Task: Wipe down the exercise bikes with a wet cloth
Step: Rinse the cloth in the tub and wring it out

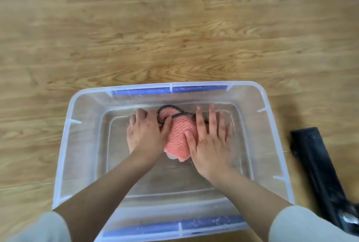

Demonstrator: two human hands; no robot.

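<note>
A clear plastic tub (65, 144) sits on the wood floor, and the pink cloth (180, 135) lies in it towards the far side. The left hand (144, 135) curls round the cloth's left edge. The right hand (209, 144) presses it with straight, spread fingers.

The cloth (181, 135) is coral-pink with a wavy ribbed weave and a black-and-white checked edging looping out at its far end. It lies bunched in a lump in shallow water on the bottom of the clear tub (64, 144), held between the left hand (144, 135) and right hand (209, 150).
</note>
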